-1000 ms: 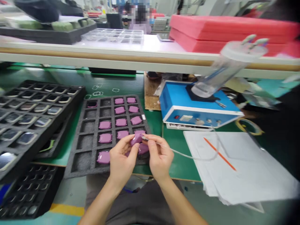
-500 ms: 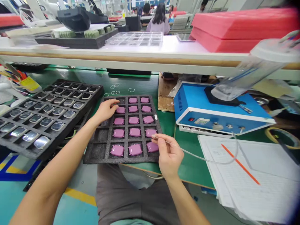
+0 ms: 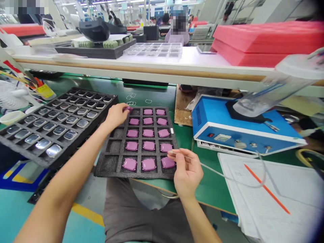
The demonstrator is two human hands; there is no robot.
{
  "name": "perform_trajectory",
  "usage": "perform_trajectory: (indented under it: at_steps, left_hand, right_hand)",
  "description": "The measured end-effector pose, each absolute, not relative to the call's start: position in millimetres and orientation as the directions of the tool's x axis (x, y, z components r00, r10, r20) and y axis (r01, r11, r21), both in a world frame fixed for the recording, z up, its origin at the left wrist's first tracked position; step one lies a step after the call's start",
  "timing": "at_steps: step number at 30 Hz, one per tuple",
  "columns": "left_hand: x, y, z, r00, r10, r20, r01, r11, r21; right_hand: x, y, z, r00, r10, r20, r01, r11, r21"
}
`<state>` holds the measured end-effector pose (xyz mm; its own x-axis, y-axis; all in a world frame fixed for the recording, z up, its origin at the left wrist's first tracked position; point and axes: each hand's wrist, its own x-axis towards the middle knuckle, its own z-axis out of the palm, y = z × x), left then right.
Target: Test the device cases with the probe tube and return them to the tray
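Note:
My left hand is closed on a purple watch case, pinched by its edge above the top left of the black foam tray. Part of the case is hidden behind the fingers. Several more purple cases, such as one near the front, lie singly in the tray's compartments. My right hand grips the end of a thin clear tube between thumb and fingers, over the tray's right edge. The tube's tip is too small to make out. It runs toward the front of a blue machine.
A second dark tray with glass-faced watch parts stands at left. Thin white ring-shaped gaskets lie behind the foam tray. Papers with an orange stick are at right. A shelf crosses above the bench.
My left hand has lifted a purple case from the top row of the tray, leaving that compartment bare. My right hand keeps its grip near the tray's right edge. The camera view has tilted slightly.

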<state>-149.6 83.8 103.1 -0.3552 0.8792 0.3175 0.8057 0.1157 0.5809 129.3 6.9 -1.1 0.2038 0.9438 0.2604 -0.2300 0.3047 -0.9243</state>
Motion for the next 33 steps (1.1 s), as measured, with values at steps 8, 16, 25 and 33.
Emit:
perform_trajectory:
  at_steps: [8,16,25,33]
  left_hand:
    - [-4.2,-13.6,50.5,-0.380,0.919,0.108,0.164,-0.048,0.985]
    - [21.8,-14.3,34.6,-0.420,0.904,0.083,0.035,-0.075,0.997]
    - [21.2,-17.8,29.8,-0.414,0.900,0.133,0.066,-0.116,0.991]
    - [19.8,-17.4,28.6,-0.403,0.905,0.136,0.063,-0.121,0.991]
  right_hand:
    - [129.1,9.9,0.5,0.211,0.889,0.407,-0.215,0.448,-0.868]
    - [132.4,15.0,3.8,0.169,0.858,0.485,-0.128,0.507,-0.852]
    - [133.2,15.2,3.1,0.140,0.868,0.477,-0.133,0.494,-0.859]
    - [132.3,14.8,3.4,0.145,0.864,0.482,-0.109,0.498,-0.860]
